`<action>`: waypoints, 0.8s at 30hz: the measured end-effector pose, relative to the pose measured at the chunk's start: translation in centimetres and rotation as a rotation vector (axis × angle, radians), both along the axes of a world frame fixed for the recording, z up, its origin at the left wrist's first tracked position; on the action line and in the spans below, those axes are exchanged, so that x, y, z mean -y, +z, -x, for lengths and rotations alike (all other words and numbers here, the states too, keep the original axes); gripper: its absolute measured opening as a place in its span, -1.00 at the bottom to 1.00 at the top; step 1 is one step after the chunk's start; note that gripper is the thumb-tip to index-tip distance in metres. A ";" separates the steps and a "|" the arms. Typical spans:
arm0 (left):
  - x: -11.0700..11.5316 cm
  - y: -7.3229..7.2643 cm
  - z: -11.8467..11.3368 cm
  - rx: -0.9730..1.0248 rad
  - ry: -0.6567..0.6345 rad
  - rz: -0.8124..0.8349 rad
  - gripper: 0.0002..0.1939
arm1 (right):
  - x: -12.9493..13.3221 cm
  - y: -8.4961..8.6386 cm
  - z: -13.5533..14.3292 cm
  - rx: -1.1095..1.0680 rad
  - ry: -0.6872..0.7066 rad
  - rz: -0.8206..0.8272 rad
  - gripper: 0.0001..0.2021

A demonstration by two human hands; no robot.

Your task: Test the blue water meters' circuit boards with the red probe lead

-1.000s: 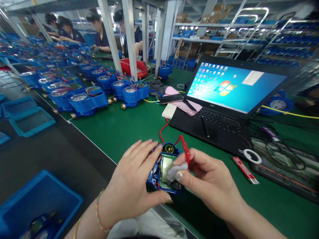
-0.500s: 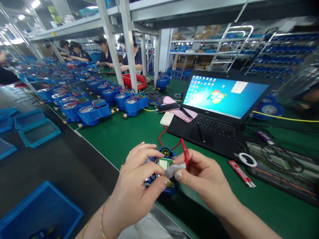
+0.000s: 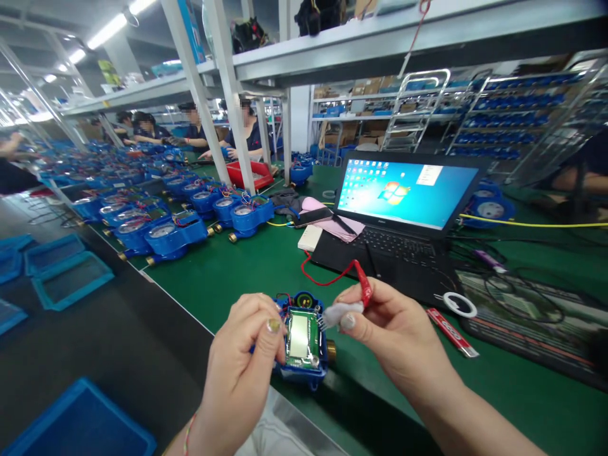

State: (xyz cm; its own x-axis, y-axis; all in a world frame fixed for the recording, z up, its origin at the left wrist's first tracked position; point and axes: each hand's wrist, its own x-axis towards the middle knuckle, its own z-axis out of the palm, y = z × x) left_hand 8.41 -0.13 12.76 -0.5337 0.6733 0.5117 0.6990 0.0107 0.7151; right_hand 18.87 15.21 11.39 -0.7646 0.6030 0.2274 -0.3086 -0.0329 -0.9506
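Note:
In front of me on the green bench sits a blue water meter (image 3: 304, 375) with its housing uncovered. Inside it show a green circuit board (image 3: 312, 335), a grey display and a brass threaded end at the right. My right hand (image 3: 387, 326) pinches a grey-white pin connector (image 3: 339, 313) with a red cable (image 3: 365, 285); its metal pins are at the board's upper right edge, and whether they touch it I cannot tell. My left hand (image 3: 247, 348) is closed at the meter's left side, thumb against curled fingers. What these fingers hold, if anything, is hidden.
Behind the meter stands an open laptop (image 3: 394, 202), with a small white box (image 3: 310, 238) joined to the red cable. Several blue meters (image 3: 175, 237) line the bench at left. A red-wrapped pack (image 3: 451, 332) and white ring lie at right; a blue bin (image 3: 80, 421) sits lower left.
My left hand has drawn back leftward off the meter's face, and its fingers have curled in. My right hand with the connector has shifted slightly right and up. The board is now uncovered to view.

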 end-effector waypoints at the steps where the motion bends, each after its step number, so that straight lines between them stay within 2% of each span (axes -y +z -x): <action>1: 0.0 0.0 -0.1 -0.005 -0.003 -0.010 -0.60 | 0.1 0.0 0.0 0.000 0.004 0.005 -0.74; 6: 0.1 -0.1 0.0 -0.083 0.016 0.009 -0.64 | 0.3 0.0 0.1 -0.007 0.006 0.035 -0.75; 10: 0.0 -0.3 0.2 -0.120 0.069 0.084 -0.91 | 0.4 0.0 0.2 -0.009 0.029 0.034 -0.75; 17: -0.4 0.2 -0.7 -0.148 -0.012 0.137 -0.92 | 1.0 -0.4 0.1 0.008 0.108 0.027 -0.73; 21: -0.5 0.3 -0.7 -0.266 -0.016 0.119 -0.94 | 1.2 0.2 0.3 0.033 0.213 0.178 -0.63; 24: -0.7 -0.6 0.2 -0.401 0.012 0.023 -0.94 | 1.1 0.8 0.5 0.082 0.313 0.350 -0.52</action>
